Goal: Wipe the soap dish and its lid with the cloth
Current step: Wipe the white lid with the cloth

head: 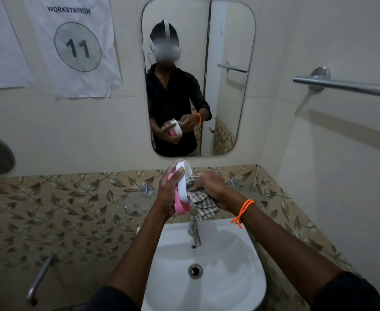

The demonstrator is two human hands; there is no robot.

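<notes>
A: Tiled bathroom wall with a leaf-pattern border, a mirror (198,75) above, a white washbasin (207,277) below with its tap (194,230). Everything is held up over the basin, in front of the border tiles.

B: Leftmost first, then.

A: The left hand (167,194) has its grip closed around two pieces held on edge: the pink lid (181,207) against the palm and the white soap dish (183,185) beside it, thumb pressed across the white rim. Which piece is dish and which is lid I'm judging by shape only.

B: And how would they handle?

A: Both look like thin, stiff plastic, so probably light and, if wet, slippery. Pinching across the rims, as here, seems the sound hold; squeezing the flat sides might flex them or let one slide out.

B: Further right?

A: The checked cloth (201,202) is soft and bunched, touching the white dish's inner side. The right hand (209,186), orange thread (243,212) on the wrist, has its grip closed on the cloth, fingers curled into the folds.
</notes>
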